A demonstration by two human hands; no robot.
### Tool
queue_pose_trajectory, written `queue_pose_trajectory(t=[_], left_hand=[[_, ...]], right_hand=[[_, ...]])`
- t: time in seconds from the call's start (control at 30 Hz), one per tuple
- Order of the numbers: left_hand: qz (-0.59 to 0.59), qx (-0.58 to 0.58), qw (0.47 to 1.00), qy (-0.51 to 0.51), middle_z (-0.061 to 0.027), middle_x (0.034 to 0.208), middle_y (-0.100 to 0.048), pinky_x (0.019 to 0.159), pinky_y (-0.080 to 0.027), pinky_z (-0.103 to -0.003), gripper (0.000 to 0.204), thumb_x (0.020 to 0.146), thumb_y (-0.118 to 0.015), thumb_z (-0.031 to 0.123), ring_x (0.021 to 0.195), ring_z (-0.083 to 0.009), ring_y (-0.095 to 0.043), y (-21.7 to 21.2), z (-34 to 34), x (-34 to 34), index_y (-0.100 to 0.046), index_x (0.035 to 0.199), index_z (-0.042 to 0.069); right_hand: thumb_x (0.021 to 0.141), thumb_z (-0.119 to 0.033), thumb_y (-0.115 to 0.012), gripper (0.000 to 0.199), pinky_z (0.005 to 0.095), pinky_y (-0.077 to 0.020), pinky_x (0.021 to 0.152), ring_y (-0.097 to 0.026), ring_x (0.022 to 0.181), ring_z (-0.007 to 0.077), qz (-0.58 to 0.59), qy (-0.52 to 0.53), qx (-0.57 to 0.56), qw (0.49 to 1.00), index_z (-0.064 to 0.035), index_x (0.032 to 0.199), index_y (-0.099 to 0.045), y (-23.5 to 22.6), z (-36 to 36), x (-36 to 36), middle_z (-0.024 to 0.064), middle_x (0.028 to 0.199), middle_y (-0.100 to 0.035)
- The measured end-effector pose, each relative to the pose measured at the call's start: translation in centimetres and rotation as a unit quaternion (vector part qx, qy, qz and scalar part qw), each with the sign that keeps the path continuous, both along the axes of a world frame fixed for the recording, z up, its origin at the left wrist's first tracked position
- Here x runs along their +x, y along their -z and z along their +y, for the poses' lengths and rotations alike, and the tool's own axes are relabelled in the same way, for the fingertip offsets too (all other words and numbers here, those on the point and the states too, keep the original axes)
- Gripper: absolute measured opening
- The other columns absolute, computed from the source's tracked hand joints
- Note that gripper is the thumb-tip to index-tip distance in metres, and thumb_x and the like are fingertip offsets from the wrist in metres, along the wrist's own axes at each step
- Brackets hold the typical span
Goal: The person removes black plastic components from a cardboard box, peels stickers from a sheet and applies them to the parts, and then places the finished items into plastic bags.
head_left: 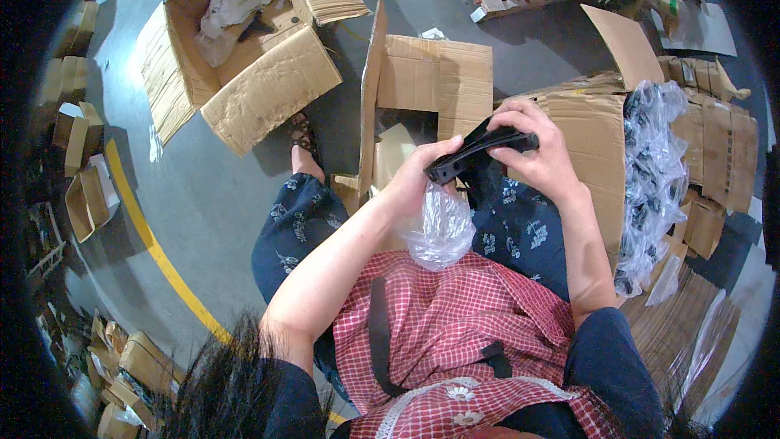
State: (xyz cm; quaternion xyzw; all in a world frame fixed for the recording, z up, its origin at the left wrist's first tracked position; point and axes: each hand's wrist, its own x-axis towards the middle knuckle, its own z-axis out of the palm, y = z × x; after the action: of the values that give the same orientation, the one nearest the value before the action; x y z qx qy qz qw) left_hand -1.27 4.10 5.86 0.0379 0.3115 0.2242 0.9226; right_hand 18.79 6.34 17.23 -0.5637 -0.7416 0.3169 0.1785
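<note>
Above my lap, both my hands grip a curved black plastic part, whose exact kind I cannot tell. My left hand holds its left end, thumb on top. The fingers of my right hand wrap over its right end, with the thumb underneath. A crumpled clear plastic bag hangs below my left hand against the red checked apron. Whether the left fingers also pinch the bag is hidden. Just beyond my hands stands an open cardboard box with its flaps up.
A large open carton with crumpled wrapping inside stands far left. At right, a box holds several plastic-wrapped dark items, beside stacked flat cardboard. A loaded pallet is at the back. A yellow line crosses the floor.
</note>
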Motion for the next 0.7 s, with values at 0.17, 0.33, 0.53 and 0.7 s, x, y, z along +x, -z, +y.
queue_pose_trajectory(t=[0.17, 0.33, 0.53, 0.7], left_hand=[[0.016, 0.079, 0.993, -0.083, -0.0009, 0.072, -0.056, 0.048, -0.037, -0.025, 0.036, 0.092, -0.063, 0.048, 0.053, -0.0111, -0.051, -0.9, -0.3, 0.3, -0.06, 0.09, 0.011], [0.028, 0.115, 0.982, -0.147, -0.0014, 0.067, -0.055, 0.049, -0.034, -0.026, 0.035, 0.097, -0.056, 0.048, 0.051, -0.0115, -0.047, -1.9, 0.5, 0.0, -0.06, 0.098, 0.014], [-0.02, 0.135, 0.979, -0.149, -0.0002, 0.084, -0.058, 0.053, -0.038, -0.024, 0.037, 0.1, -0.051, 0.044, 0.057, -0.0098, -0.05, -1.9, 0.2, -0.1, -0.055, 0.12, 0.013], [0.056, 0.137, 0.977, -0.15, 0.0001, 0.099, -0.059, 0.056, -0.045, -0.022, 0.044, 0.1, -0.052, 0.047, 0.069, -0.0072, -0.058, -2.9, 0.2, 1.0, -0.048, 0.13, 0.015]], right_hand=[[0.07, 0.0, -0.077, 0.027, 0.0317, -0.0533, 0.079, -0.065, 0.091, 0.022, 0.081, 0.105, -0.044, 0.99, -0.0048, 0.095, -0.071, 0.5, -0.2, 0.8, 0.0063, 0.098, -0.066], [0.075, -0.006, -0.074, 0.027, 0.0285, -0.0511, 0.048, -0.064, 0.062, 0.0178, 0.27, 0.297, -0.253, 0.88, -0.0033, 0.101, -0.066, 0.3, -0.9, 1.4, 0.0073, 0.085, -0.066], [0.075, -0.014, -0.072, 0.032, 0.0307, -0.0477, 0.043, -0.061, 0.052, 0.0191, 0.285, 0.321, -0.33, 0.84, -0.0043, 0.103, -0.061, 1.3, -1.3, 1.2, 0.0091, 0.073, -0.065], [0.077, -0.014, -0.072, 0.03, 0.0321, -0.0489, 0.044, -0.063, 0.056, 0.0207, 0.329, 0.362, -0.309, 0.816, -0.0051, 0.104, -0.06, 2.3, -1.6, 0.6, 0.01, 0.079, -0.066]])
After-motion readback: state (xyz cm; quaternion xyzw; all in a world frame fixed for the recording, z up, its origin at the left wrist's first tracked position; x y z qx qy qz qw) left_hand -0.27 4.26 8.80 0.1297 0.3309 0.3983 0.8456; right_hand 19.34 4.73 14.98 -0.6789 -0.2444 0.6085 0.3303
